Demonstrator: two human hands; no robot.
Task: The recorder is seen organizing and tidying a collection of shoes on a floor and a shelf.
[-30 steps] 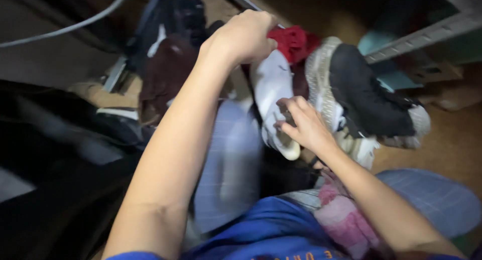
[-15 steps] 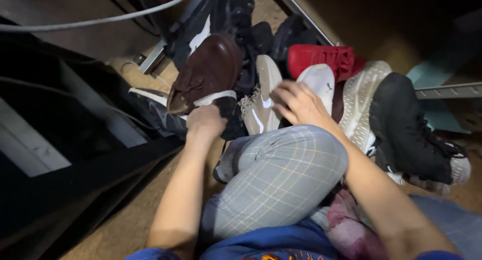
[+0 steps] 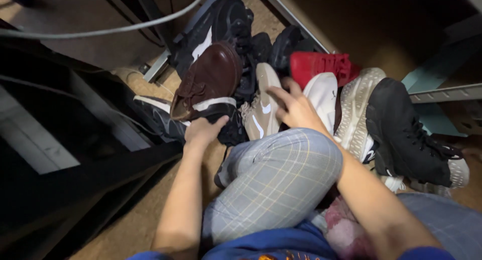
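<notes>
A pile of shoes lies on the floor in front of my knees. My left hand grips the heel of a black sneaker with a white stripe, just under a brown leather shoe. My right hand hovers with fingers spread over a beige sneaker and a white sneaker. Behind them is a red shoe. A black high-top boot lies to the right, beside an upturned pale sole.
My knee in grey checked trousers fills the middle foreground. Black shoes are stacked at the back. A white cable crosses the upper left. Dark furniture stands on the left, a metal rail on the right, and a pink cloth lies near my lap.
My left hand came down from the red and white shoes to the black striped sneaker. My right hand let go of the white sneaker and now hovers over the beige one.
</notes>
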